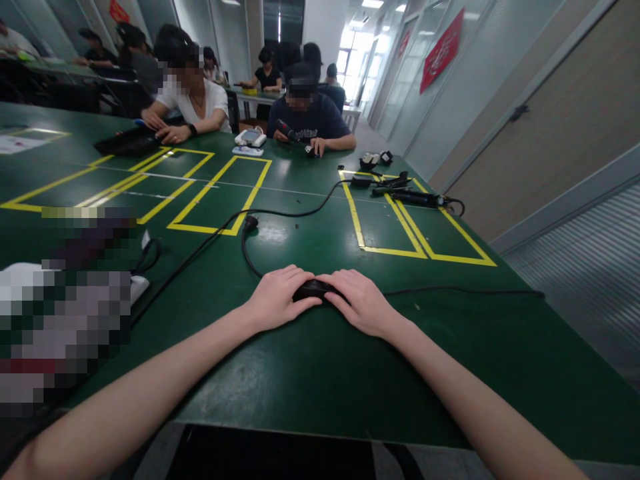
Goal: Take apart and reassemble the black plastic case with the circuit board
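Note:
My left hand [276, 297] and my right hand [364, 301] meet over a small, smooth black object [313, 289], fingers curled round its two ends and thumbs along the near side. It looks like a power adapter, but much of it is hidden under my palms. From its left side a short black cord runs up to a plug [251, 223] lying on the green table [280, 373]. Another thin black cord [460, 289] leads out from under my right hand towards the table's right edge.
A long black cable [280, 213] crosses the table to black tools and parts [415, 198] at the far right. Yellow tape rectangles [235, 230] mark the surface. Blurred items lie at left. Across sit two people, one handling a black tray [127, 141], the other a dark tool [286, 130].

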`<move>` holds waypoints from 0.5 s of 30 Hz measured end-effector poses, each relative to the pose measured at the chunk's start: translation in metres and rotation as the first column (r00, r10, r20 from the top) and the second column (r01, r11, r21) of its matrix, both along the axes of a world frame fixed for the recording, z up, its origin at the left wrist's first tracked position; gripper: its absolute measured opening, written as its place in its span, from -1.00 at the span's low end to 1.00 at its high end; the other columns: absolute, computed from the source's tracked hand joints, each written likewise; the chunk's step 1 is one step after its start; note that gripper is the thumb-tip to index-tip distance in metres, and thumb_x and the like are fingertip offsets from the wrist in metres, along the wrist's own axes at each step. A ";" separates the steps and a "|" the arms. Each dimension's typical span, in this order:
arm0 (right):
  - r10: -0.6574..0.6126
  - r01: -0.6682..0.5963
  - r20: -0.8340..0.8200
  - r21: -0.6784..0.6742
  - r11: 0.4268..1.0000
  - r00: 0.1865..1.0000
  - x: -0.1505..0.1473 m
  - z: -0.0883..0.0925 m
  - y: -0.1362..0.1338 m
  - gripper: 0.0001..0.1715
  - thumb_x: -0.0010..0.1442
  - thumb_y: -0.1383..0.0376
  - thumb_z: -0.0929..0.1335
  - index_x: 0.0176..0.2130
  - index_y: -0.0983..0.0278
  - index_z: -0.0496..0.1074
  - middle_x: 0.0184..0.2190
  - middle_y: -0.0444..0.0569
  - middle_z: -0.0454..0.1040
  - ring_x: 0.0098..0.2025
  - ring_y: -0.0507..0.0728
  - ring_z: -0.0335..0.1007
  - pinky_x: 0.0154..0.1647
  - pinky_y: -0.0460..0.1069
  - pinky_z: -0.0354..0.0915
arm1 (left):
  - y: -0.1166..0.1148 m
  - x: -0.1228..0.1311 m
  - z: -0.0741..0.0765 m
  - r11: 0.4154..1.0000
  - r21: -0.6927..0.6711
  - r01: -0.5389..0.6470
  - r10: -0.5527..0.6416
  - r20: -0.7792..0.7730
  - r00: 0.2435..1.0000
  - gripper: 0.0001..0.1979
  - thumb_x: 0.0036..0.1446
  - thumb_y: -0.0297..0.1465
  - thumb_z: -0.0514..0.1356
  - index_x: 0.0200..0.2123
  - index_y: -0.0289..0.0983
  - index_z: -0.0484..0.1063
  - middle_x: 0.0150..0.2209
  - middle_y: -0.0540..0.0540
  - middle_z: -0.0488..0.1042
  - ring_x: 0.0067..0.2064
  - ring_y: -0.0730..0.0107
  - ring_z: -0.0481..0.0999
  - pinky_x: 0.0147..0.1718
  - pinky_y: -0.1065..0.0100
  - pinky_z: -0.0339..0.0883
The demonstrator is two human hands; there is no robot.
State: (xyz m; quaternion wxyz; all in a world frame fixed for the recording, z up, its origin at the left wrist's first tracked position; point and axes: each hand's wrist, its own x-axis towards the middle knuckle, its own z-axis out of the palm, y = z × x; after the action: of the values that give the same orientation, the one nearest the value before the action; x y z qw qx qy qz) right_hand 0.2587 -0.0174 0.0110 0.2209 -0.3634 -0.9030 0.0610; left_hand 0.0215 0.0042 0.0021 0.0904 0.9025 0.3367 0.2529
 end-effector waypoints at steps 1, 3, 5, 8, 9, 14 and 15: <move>0.012 -0.012 0.009 -0.010 1.000 1.000 0.000 0.001 0.000 -0.61 0.48 0.17 0.24 0.17 0.26 0.40 -0.09 0.13 0.57 -0.12 0.23 0.50 -0.08 0.13 0.42 | 0.000 0.000 0.000 1.000 -0.002 0.006 -0.006 0.012 1.000 -0.64 0.38 -0.10 0.21 -0.02 -0.28 0.51 -0.19 -0.15 0.62 -0.17 0.20 0.58 -0.16 0.23 0.49; 0.046 -0.045 0.044 -0.014 0.999 0.998 0.002 0.002 -0.001 -0.55 0.43 0.15 0.31 0.22 0.24 0.35 -0.04 0.12 0.54 -0.08 0.24 0.52 -0.08 0.12 0.45 | 0.000 0.000 -0.001 1.000 -0.005 0.014 -0.014 0.039 0.999 -0.61 0.38 -0.08 0.20 -0.03 -0.29 0.51 -0.20 -0.16 0.62 -0.19 0.19 0.58 -0.17 0.22 0.48; 0.068 -0.068 0.085 0.001 0.998 0.994 0.004 0.003 -0.002 -0.50 0.41 0.16 0.34 0.27 0.22 0.32 -0.03 0.11 0.53 -0.11 0.23 0.53 -0.12 0.10 0.47 | -0.001 0.000 -0.001 1.000 -0.003 0.016 -0.016 0.069 0.997 -0.60 0.36 -0.06 0.21 -0.04 -0.30 0.52 -0.21 -0.16 0.62 -0.19 0.17 0.58 -0.17 0.20 0.49; 0.035 -0.038 0.093 0.031 0.999 0.995 0.009 0.002 -0.001 -0.47 0.43 0.19 0.30 0.32 0.18 0.28 -0.03 0.08 0.52 -0.20 0.19 0.55 -0.20 0.06 0.48 | 0.000 -0.001 0.000 1.000 0.020 0.017 -0.020 0.130 0.991 -0.61 0.35 -0.11 0.23 0.04 -0.28 0.51 -0.15 -0.17 0.64 -0.12 0.13 0.59 -0.07 0.11 0.49; 0.007 -0.010 0.073 0.046 0.999 0.997 0.011 0.001 -0.001 -0.46 0.43 0.18 0.30 0.33 0.17 0.28 -0.03 0.08 0.52 -0.22 0.18 0.55 -0.23 0.06 0.48 | 0.000 -0.002 0.001 0.999 0.046 0.012 -0.019 0.151 0.988 -0.61 0.36 -0.14 0.23 0.11 -0.26 0.48 -0.08 -0.19 0.63 -0.04 0.11 0.58 0.02 0.04 0.46; -0.233 0.255 -0.223 0.075 0.964 0.947 0.027 0.006 0.007 -0.48 0.37 0.18 0.33 0.27 0.16 0.33 0.00 0.12 0.54 -0.08 0.29 0.54 -0.13 0.13 0.50 | 0.003 -0.007 0.005 0.974 0.213 -0.073 0.030 0.198 0.980 -0.46 0.36 -0.35 0.18 0.36 -0.21 0.25 0.37 -0.30 0.30 0.39 -0.05 0.26 0.37 -0.20 0.11; -0.292 0.322 -0.303 0.052 0.945 0.907 0.031 0.008 0.010 -0.49 0.36 0.17 0.34 0.25 0.17 0.35 0.00 0.13 0.54 -0.05 0.30 0.53 -0.12 0.15 0.50 | 0.003 -0.008 0.005 0.974 0.217 -0.064 0.023 0.188 0.982 -0.46 0.36 -0.36 0.17 0.37 -0.21 0.24 0.38 -0.31 0.27 0.40 -0.05 0.24 0.36 -0.18 0.13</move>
State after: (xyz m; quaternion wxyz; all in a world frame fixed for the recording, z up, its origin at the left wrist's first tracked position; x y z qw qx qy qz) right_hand 0.2901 -0.0073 0.0194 0.3761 -0.4763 -0.7941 0.0325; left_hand 0.0134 0.0073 0.0070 0.0144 0.8719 0.3163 0.3735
